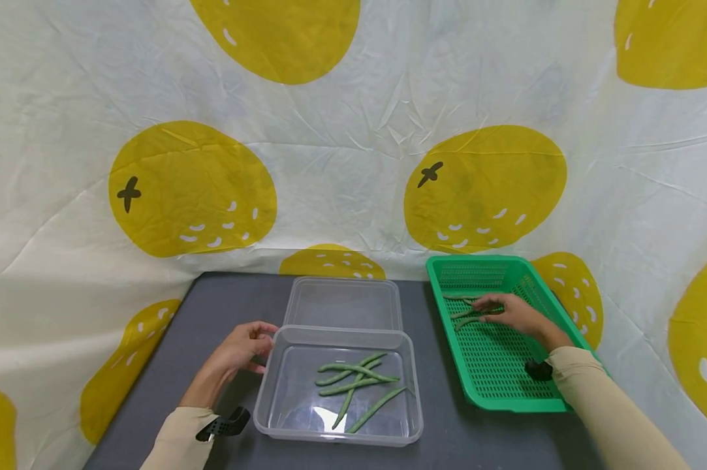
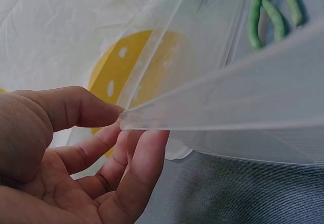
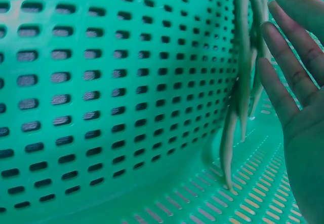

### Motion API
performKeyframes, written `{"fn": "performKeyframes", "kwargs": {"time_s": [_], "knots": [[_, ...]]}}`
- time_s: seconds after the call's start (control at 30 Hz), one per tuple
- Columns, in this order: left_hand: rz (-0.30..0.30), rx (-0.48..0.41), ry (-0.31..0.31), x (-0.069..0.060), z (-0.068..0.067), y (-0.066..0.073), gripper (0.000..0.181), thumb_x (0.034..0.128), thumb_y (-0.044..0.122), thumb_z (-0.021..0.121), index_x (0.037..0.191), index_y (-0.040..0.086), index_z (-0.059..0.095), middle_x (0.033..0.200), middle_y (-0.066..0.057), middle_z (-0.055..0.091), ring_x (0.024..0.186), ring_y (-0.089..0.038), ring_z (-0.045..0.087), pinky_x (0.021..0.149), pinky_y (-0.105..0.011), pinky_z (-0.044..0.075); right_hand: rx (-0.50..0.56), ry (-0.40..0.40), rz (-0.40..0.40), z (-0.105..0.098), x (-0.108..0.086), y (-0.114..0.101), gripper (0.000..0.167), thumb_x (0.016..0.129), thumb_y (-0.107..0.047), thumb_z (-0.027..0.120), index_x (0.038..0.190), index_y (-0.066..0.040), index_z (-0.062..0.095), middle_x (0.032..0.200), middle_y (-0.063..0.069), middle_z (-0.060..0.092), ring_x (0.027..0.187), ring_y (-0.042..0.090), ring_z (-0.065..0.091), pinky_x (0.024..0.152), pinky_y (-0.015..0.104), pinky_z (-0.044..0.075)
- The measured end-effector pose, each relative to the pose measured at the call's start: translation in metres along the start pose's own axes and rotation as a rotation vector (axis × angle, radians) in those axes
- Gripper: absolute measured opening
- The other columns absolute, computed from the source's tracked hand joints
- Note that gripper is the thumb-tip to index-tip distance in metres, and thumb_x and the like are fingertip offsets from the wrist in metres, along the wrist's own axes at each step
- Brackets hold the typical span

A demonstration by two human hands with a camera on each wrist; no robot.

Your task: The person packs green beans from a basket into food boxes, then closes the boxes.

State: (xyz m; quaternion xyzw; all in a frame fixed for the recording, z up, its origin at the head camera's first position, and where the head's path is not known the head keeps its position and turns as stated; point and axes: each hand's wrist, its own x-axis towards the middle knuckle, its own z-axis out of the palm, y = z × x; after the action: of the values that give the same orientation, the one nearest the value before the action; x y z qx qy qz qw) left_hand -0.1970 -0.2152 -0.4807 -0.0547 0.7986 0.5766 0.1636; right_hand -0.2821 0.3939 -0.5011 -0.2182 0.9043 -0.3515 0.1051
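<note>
My left hand pinches the upper left corner of a clear plastic container, thumb over the rim and fingers beneath it in the left wrist view. Several green beans lie loosely crossed inside that container. Over to the right, my right hand reaches into a green perforated basket. Its fingers are fairly straight beside a few green beans along the basket's far left part; whether they touch the beans I cannot tell.
A clear plastic lid lies flat on the dark tabletop, just behind the container. Behind the table hangs a white cloth printed with yellow fruit, and it runs along both sides.
</note>
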Motion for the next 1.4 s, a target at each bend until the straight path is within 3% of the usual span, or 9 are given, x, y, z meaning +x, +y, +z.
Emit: {"fn": "performKeyframes", "kwargs": {"time_s": [0.2, 0.4, 0.57, 0.77, 0.93, 1.2, 1.4], "knots": [[0.009, -0.005, -0.006, 0.0, 0.001, -0.001, 0.038, 0.0948, 0.004, 0.059, 0.132, -0.005, 0.057, 0.101, -0.018, 0.063, 0.083, -0.024, 0.061, 0.058, -0.04, 0.059, -0.063, -0.02, 0.006, 0.003, -0.002, 0.01, 0.035, 0.096, -0.014, 0.069, 0.127, 0.003, 0.064, 0.124, 0.02, 0.067, 0.113, 0.041, 0.062, 0.087, 0.043, 0.056], [0.01, -0.005, -0.002, 0.0, 0.001, -0.002, 0.039, 0.0946, 0.005, 0.06, 0.132, -0.004, 0.057, 0.102, -0.019, 0.063, 0.083, -0.024, 0.062, 0.058, -0.041, 0.059, -0.079, -0.045, -0.007, 0.003, 0.0, 0.017, 0.028, 0.095, -0.004, 0.068, 0.122, 0.003, 0.067, 0.118, 0.02, 0.069, 0.109, 0.039, 0.065, 0.083, 0.033, 0.057], [0.002, -0.005, 0.007, -0.002, 0.002, -0.001, 0.038, 0.0947, 0.004, 0.059, 0.132, -0.004, 0.058, 0.103, -0.02, 0.063, 0.082, -0.024, 0.062, 0.058, -0.04, 0.06, -0.159, -0.045, -0.015, 0.004, 0.0, 0.016, 0.022, 0.094, 0.0, 0.068, 0.115, 0.0, 0.071, 0.113, 0.016, 0.071, 0.105, 0.037, 0.067, 0.08, 0.04, 0.058], [0.013, -0.004, -0.001, -0.004, 0.002, 0.0, 0.04, 0.0945, 0.004, 0.06, 0.133, -0.006, 0.056, 0.104, -0.02, 0.062, 0.083, -0.024, 0.061, 0.058, -0.041, 0.059, -0.21, -0.07, -0.06, 0.006, 0.001, 0.014, 0.018, 0.093, 0.006, 0.065, 0.109, 0.0, 0.072, 0.104, 0.013, 0.072, 0.092, 0.025, 0.069, 0.075, 0.031, 0.058], [0.018, 0.003, 0.005, -0.004, 0.003, 0.0, 0.039, 0.0947, 0.005, 0.06, 0.133, -0.005, 0.057, 0.102, -0.018, 0.063, 0.083, -0.025, 0.061, 0.057, -0.041, 0.059, -0.217, -0.085, -0.08, 0.008, 0.002, 0.012, 0.016, 0.093, 0.004, 0.067, 0.106, -0.002, 0.073, 0.101, 0.01, 0.071, 0.088, 0.015, 0.068, 0.074, 0.027, 0.057], [0.006, -0.008, 0.0, -0.003, 0.002, 0.001, 0.039, 0.0947, 0.004, 0.06, 0.132, -0.005, 0.057, 0.104, -0.02, 0.062, 0.083, -0.024, 0.061, 0.057, -0.04, 0.059, -0.176, -0.155, -0.009, 0.008, 0.0, 0.008, 0.011, 0.094, -0.002, 0.069, 0.104, -0.005, 0.072, 0.092, 0.001, 0.069, 0.083, 0.011, 0.063, 0.07, 0.027, 0.054], [0.003, -0.005, 0.0, -0.002, 0.001, 0.002, 0.038, 0.0948, 0.004, 0.059, 0.132, -0.004, 0.058, 0.104, -0.02, 0.063, 0.082, -0.023, 0.061, 0.057, -0.039, 0.059, -0.18, -0.187, -0.007, 0.004, 0.0, 0.004, 0.011, 0.096, -0.006, 0.067, 0.106, -0.005, 0.073, 0.095, 0.001, 0.07, 0.083, 0.009, 0.063, 0.07, 0.027, 0.054]]}}
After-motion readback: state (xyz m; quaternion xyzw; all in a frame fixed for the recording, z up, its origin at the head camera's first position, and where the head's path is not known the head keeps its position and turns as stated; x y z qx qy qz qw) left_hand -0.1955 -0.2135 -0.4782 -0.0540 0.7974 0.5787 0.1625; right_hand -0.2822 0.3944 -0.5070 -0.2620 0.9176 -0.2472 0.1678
